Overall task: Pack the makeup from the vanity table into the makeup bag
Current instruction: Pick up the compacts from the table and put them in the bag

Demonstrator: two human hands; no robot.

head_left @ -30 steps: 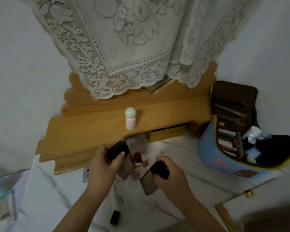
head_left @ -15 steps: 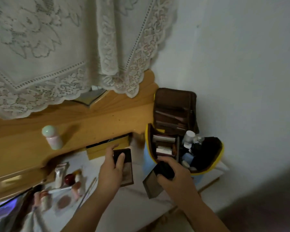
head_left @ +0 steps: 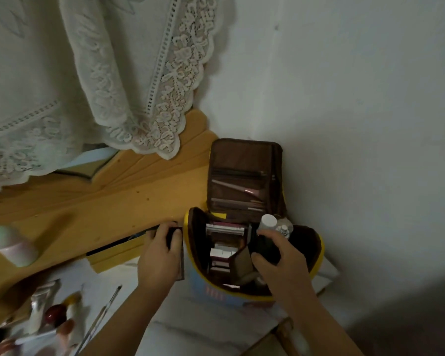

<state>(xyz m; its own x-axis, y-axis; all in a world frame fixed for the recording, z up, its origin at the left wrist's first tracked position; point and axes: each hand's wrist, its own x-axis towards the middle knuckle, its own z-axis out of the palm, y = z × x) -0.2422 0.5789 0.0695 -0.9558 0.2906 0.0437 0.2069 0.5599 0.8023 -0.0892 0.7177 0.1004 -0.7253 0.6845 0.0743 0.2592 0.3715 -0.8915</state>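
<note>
The makeup bag point(head_left: 316, 268), blue with a yellow rim and brown lining, stands open at the table's right end, its lid flipped up against the wall. My right hand point(head_left: 278, 263) holds a dark-capped brown bottle point(head_left: 242, 259) tilted inside the bag's opening. Just left of the bag, my left hand point(head_left: 159, 255) grips a second dark-capped bottle point(head_left: 174, 231), mostly hidden by my fingers. Flat boxes point(head_left: 224, 250) and a white-capped bottle point(head_left: 267, 222) sit in the bag.
A pink bottle with a pale green cap point(head_left: 10, 246) stands on the wooden shelf point(head_left: 100, 214). Loose makeup, tubes and a thin brush point(head_left: 100, 314) lie at the lower left on the marble top point(head_left: 203, 327). A lace cloth point(head_left: 113, 86) hangs above. The wall is close on the right.
Both hands have carried their bottles to the right. The right one has gone from in front of the bag into its opening; the left now sits beside the bag's rim.
</note>
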